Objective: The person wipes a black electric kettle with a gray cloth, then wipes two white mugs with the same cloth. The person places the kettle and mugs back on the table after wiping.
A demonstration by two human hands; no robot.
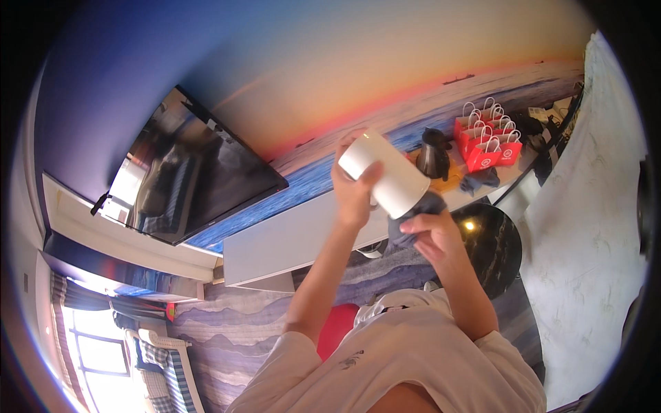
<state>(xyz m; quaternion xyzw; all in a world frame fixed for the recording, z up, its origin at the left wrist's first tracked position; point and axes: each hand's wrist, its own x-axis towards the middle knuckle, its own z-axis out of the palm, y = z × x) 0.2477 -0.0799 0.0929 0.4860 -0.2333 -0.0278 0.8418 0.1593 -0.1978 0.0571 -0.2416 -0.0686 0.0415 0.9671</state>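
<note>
My left hand (352, 189) is closed around a white cylindrical container (387, 173), which is tilted over the long white counter. Its thumb presses on the near side, and the other fingers are partly hidden behind it. In my right hand (438, 236) is a bunched dark grey cloth (403, 233), gripped between thumb and fingers. The cloth touches the container's lower right end and covers part of it. Just beyond, a dark kettle (433, 157) stands on an orange-brown surface (454, 171) at the back of the counter.
Several red paper bags (486, 141) with white handles stand on the white counter (275, 237), near another crumpled grey cloth (480, 180). A round black marbled table (490, 241) is at the right, beside a white curtain (575, 227). A television (196, 168) hangs at left.
</note>
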